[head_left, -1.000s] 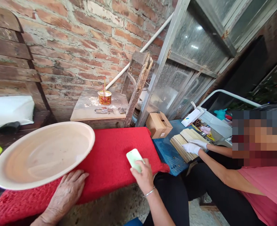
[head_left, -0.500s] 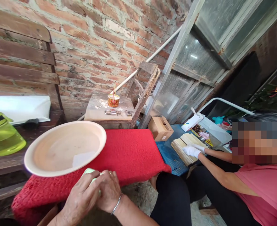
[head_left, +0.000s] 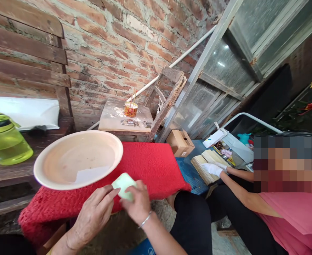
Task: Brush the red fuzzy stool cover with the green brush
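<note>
Between my two hands, just above the front edge of the red cloth (head_left: pixel 150 166), is a pale green rounded block (head_left: pixel 124 185); its exact kind does not show. My right hand (head_left: pixel 138 203), with a silver bangle at the wrist, grips the block from the right, thumb across its face, and is a little blurred. Bent fingers of my left hand (head_left: pixel 97 209) pinch its left edge. A large cream basin (head_left: pixel 46 180) stands on the cloth to the left. Inside it a white rectangular piece (head_left: pixel 92 174) lies near the front rim.
A lime-green bottle (head_left: pixel 8 145) and a white packet (head_left: pixel 25 111) are on the wooden bench at left. Padlocks (head_left: pixel 129 122) and a red-gold cup (head_left: pixel 130 110) sit on a small stool. At right, a co-worker's white-gloved hands (head_left: pixel 213 169) touch stacked pale sheets (head_left: pixel 202 168) near a cardboard box (head_left: pixel 181 143).
My hands have come apart and the pale green block, mostly covered before, now shows between them. My right hand has shifted right. The view has moved slightly.
</note>
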`<state>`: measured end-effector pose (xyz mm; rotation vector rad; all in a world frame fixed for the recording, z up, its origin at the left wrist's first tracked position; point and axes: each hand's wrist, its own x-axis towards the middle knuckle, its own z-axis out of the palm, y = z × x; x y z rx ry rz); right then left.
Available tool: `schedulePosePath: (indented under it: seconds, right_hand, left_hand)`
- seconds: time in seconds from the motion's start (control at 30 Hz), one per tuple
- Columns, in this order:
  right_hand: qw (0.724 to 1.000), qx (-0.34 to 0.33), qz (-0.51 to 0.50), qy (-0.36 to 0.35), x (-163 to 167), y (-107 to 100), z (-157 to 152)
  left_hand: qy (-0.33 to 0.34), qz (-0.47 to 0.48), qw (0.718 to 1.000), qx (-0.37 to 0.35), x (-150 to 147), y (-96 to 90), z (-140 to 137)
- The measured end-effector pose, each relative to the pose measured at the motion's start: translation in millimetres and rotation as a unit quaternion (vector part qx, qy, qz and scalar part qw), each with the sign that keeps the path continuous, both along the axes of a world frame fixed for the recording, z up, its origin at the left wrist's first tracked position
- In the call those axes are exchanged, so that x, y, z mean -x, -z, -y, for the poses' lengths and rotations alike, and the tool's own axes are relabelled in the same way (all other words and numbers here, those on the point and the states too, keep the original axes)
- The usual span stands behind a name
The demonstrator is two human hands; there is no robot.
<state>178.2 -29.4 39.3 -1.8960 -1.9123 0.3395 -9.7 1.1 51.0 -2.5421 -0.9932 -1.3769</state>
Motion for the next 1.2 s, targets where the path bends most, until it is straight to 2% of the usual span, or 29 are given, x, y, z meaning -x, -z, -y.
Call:
schedulePosePath:
  seconds: [0.1,0.17,0.2,0.27,0.37,0.43,0.5,0.6,0.7,0.77,0.87,0.93,1.0,1.07,1.13,1.2]
  right_hand:
    - [0.990,0.017,0.030,-0.133,50.0,18.1,-8.8]
    - [0.988,0.029,0.038,-0.146,50.9,20.4,-15.1]
    - [0.991,0.040,0.033,-0.125,42.0,17.8,-18.0]
    - [0.997,0.058,0.018,-0.040,12.9,7.2,-22.0]
    - [0.994,0.043,0.009,0.099,-26.7,-11.0,-20.5]
    - [0.992,0.022,0.005,0.122,-30.5,-14.9,-14.0]
    - [0.997,0.012,-0.008,0.070,-13.3,-8.5,-5.2]
    - [0.998,0.020,-0.005,-0.058,27.8,13.3,5.6]
    - [0.994,0.035,0.014,-0.107,40.9,27.7,7.6]
    - [0.996,0.036,0.015,-0.077,19.4,24.8,7.3]
    - [0.998,-0.008,0.031,0.058,-49.7,8.2,13.4]
    - [0.986,-0.034,0.035,0.157,-106.1,-1.1,20.9]
    - [0.975,-0.043,0.034,0.216,-157.8,-3.8,26.9]
    - [0.955,-0.061,0.047,0.286,-192.6,-0.3,28.8]
    - [0.943,-0.090,0.057,0.315,-199.5,6.3,27.4]
    - [0.958,-0.113,0.039,0.261,-173.8,12.8,25.1]
  left_hand:
    - [0.006,-0.008,1.000,-0.013,-1.4,-2.7,-0.1]
    - [0.006,-0.013,1.000,-0.013,-1.1,-2.9,-0.3]
    - [0.004,-0.014,1.000,-0.011,-0.8,-2.8,-0.4]
    - [-0.003,-0.015,1.000,-0.008,-0.2,-2.2,-0.5]
    - [-0.011,-0.022,1.000,-0.011,-0.6,-1.6,-0.3]
    - [-0.009,-0.024,1.000,-0.010,-2.1,-1.6,-0.2]
    - [0.000,-0.024,1.000,-0.007,-4.2,-1.8,-0.5]
    - [0.012,-0.020,1.000,-0.011,-6.5,-1.3,-2.2]
    - [0.015,-0.022,1.000,-0.016,-6.4,0.3,-4.8]
    - [0.013,-0.029,0.999,-0.009,-5.4,0.9,-5.8]
    - [0.003,-0.039,0.999,0.003,-4.3,-0.4,-4.4]
    - [-0.005,-0.040,0.999,0.006,-4.2,-2.4,-3.2]
    - [-0.010,-0.048,0.999,0.014,-3.8,-4.1,-3.3]
    - [-0.018,-0.065,0.997,0.025,-2.4,-5.3,-5.0]
    - [-0.030,-0.077,0.996,0.035,0.0,-5.9,-6.9]
    - [-0.045,-0.080,0.995,0.037,2.4,-6.6,-8.1]
